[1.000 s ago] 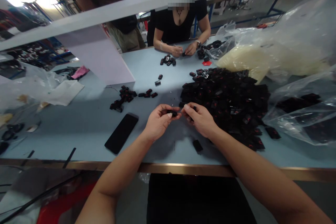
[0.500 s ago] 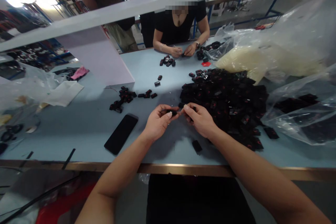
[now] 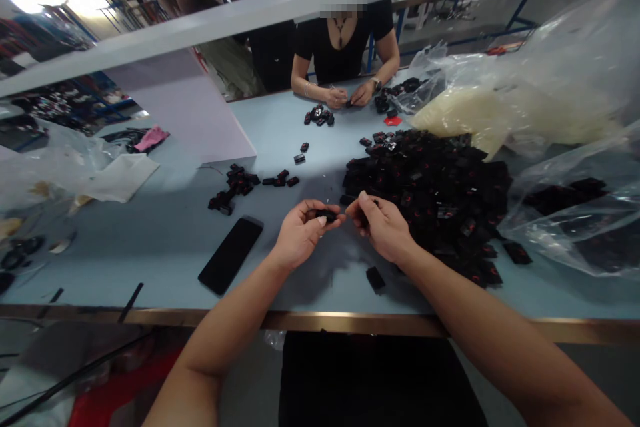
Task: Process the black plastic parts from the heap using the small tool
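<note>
My left hand (image 3: 303, 230) is closed around a small black plastic piece (image 3: 326, 215), pinched between thumb and fingers above the table. Just to its right, my right hand (image 3: 383, 223) has its fingers curled and the thumb raised against them. A dark bit shows at those fingers, but I cannot make out what it is. The two hands are close together, with a narrow gap between the fingertips. Beside my right hand spreads a large pile of black pieces with red marks (image 3: 430, 180). One loose black piece (image 3: 375, 279) lies below that hand.
A black phone (image 3: 231, 255) lies left of my left hand. Small groups of black pieces (image 3: 240, 180) sit farther left and ahead. Clear plastic bags (image 3: 575, 213) flank the pile. Across the table a co-worker's hands (image 3: 350, 99) handle a small black piece beneath a white shelf bar (image 3: 200, 30).
My right thumb has lifted and the right fingertips have drawn slightly back from the left hand. The left hand keeps its piece in nearly the same place. A standing person behind has shifted.
</note>
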A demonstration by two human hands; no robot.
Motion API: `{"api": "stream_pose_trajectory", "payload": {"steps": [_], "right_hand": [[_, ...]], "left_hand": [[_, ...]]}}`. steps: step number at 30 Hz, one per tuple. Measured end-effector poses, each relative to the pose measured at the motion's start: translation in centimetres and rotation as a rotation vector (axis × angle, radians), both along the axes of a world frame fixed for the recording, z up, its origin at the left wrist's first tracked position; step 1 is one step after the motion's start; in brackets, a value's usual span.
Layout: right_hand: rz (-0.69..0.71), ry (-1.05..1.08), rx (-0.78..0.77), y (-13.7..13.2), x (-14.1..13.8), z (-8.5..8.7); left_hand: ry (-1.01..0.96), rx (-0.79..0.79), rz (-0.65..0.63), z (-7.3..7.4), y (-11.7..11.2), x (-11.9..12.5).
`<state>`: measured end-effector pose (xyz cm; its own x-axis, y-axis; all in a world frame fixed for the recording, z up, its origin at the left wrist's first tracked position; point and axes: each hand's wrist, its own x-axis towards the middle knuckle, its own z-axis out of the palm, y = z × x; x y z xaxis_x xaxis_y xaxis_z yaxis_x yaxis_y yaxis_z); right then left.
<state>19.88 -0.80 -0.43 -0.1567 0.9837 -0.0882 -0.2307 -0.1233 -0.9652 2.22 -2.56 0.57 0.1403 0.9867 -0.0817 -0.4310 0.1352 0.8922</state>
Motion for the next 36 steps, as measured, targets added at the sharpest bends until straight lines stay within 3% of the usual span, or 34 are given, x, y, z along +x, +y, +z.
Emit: {"api": "stream_pose_trajectory", "payload": {"steps": [5,9,13,20,36], "right_hand": [[-0.117,0.049,0.001,0.1,0.3,0.2],[-0.012,0.160,-0.054,-0.4,0.7,1.4],[0.060,0.238,0.023,-0.8,0.7,1.8],[0.077,0.094,0.128,-0.6,0.8,0.7],[0.047,0.013,0.136,-0.7,0.6,1.1]], "left_hand": [[0.032,0.050,0.017,-0.2,0.1,0.1],[0.109,0.078,-0.008,-0.8,0.2,0.0],[0.189,0.120,-0.017,-1.4,0.2,-0.4],[0.252,0.151,-0.018,-1.5,0.1,-0.6],[0.296,0.153,-0.028,-1.2,0.0,-0.5]]}}
